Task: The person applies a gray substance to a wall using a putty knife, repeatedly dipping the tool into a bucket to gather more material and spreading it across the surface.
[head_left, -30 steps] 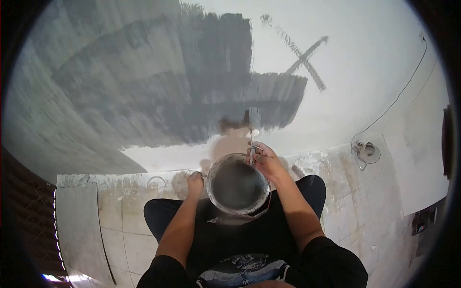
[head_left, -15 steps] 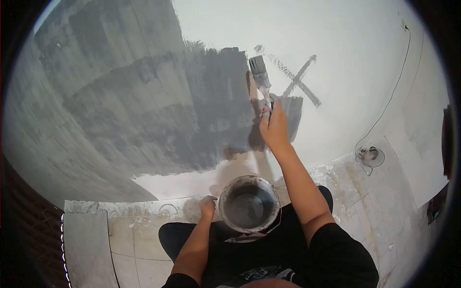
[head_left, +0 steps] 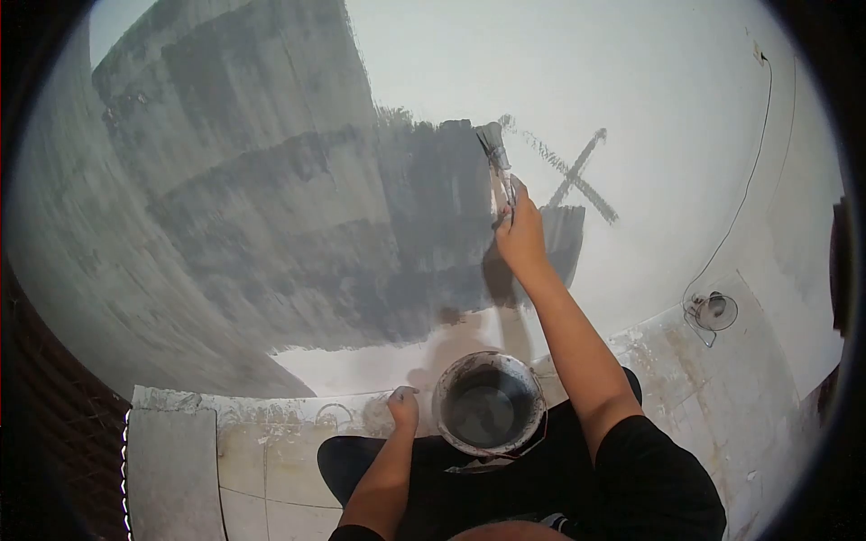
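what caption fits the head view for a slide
Right hand holds a flat grey-bristled paintbrush at a white wall partly coated grey, beyond a round smeared bucket.

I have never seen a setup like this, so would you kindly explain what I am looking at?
There is no machine here, just a person working bare-handed. A camera worn on the head looks forward and down. The right hand holds a brush up at a white wall, partly coated grey. The left hand is beside the bucket; I cannot tell whether it holds anything. Inside the bucket is a grey mix. On the floor, toward the right, lies a round object.
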Action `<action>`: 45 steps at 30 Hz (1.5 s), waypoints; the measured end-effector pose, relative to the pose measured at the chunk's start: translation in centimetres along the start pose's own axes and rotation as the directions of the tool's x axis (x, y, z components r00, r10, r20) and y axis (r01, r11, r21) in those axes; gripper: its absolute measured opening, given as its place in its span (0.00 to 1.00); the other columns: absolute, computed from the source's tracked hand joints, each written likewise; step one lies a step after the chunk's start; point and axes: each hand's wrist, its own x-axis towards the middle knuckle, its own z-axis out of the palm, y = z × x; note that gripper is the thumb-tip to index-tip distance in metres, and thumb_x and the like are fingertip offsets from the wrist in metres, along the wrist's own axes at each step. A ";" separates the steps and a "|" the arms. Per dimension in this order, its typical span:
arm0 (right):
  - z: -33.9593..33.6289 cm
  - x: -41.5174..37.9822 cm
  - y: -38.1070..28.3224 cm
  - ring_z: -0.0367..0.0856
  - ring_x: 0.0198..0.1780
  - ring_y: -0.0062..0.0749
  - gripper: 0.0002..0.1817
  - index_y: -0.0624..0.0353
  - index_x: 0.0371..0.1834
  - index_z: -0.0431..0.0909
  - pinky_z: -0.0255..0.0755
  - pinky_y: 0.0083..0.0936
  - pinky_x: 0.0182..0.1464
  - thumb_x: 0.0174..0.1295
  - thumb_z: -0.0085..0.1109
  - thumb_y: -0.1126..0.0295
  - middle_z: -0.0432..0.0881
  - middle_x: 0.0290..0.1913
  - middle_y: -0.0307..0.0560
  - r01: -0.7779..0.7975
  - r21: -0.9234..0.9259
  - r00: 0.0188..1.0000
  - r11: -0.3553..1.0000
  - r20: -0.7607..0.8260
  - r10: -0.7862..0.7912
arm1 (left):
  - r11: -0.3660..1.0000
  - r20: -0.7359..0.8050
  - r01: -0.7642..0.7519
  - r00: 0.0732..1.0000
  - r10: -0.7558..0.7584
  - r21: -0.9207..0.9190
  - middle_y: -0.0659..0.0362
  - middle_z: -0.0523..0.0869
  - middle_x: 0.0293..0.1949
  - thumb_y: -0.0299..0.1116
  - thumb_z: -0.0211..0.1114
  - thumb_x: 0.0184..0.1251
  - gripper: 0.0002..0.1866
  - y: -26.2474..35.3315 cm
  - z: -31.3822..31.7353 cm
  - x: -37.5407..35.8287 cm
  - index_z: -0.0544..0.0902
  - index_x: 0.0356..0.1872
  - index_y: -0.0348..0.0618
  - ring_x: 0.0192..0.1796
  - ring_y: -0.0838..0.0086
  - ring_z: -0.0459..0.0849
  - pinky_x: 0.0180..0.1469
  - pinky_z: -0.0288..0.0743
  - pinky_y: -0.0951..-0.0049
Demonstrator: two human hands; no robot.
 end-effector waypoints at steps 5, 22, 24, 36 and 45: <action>0.4 -0.9 2.6 0.77 0.48 0.60 0.36 0.72 0.69 0.61 0.70 0.45 0.52 0.51 0.52 0.84 0.76 0.45 0.66 -0.045 -0.272 0.969 0.961 0.224 0.109 | 1.000 -0.024 -0.014 1.000 0.014 0.009 0.60 0.77 0.17 0.28 0.56 0.59 0.12 1.6 0.0 -0.6 0.84 0.24 0.33 0.23 0.78 0.72 0.30 0.67 0.72; -1.3 -8.0 4.9 0.79 0.49 0.65 0.32 0.75 0.69 0.59 0.73 0.50 0.52 0.60 0.51 0.74 0.79 0.48 0.74 -0.294 -0.305 0.847 0.906 0.356 0.394 | 0.999 -0.043 0.053 0.998 -0.052 0.013 0.58 0.80 0.19 0.26 0.55 0.58 0.10 -0.1 0.1 -0.2 0.84 0.24 0.32 0.25 0.74 0.77 0.32 0.70 0.71; -2.6 -7.2 2.9 0.79 0.49 0.65 0.30 0.73 0.69 0.61 0.72 0.51 0.51 0.63 0.49 0.73 0.79 0.48 0.73 -0.362 -0.243 0.864 0.900 0.274 0.422 | 0.999 -0.053 0.046 0.998 -0.047 -0.014 0.59 0.79 0.18 0.26 0.55 0.58 0.11 -0.5 0.1 -0.3 0.84 0.24 0.33 0.24 0.75 0.76 0.31 0.70 0.71; -4.2 1.0 0.1 0.80 0.47 0.55 0.21 0.52 0.63 0.75 0.74 0.43 0.49 0.66 0.47 0.72 0.82 0.45 0.59 -0.006 -0.210 0.998 0.978 -0.065 -0.008 | 0.999 -0.038 0.036 0.999 -0.035 0.029 0.59 0.78 0.17 0.27 0.55 0.58 0.11 -1.3 -0.2 0.2 0.85 0.25 0.34 0.24 0.75 0.75 0.31 0.69 0.71; -1.9 -2.2 3.3 0.82 0.42 0.54 0.28 0.54 0.64 0.72 0.76 0.46 0.45 0.56 0.57 0.75 0.81 0.38 0.59 -0.020 -0.503 0.932 0.864 0.305 0.199 | 0.998 -0.027 0.058 0.998 -0.057 0.032 0.59 0.79 0.19 0.28 0.55 0.58 0.11 -0.5 0.0 -0.1 0.85 0.25 0.34 0.25 0.75 0.77 0.32 0.70 0.71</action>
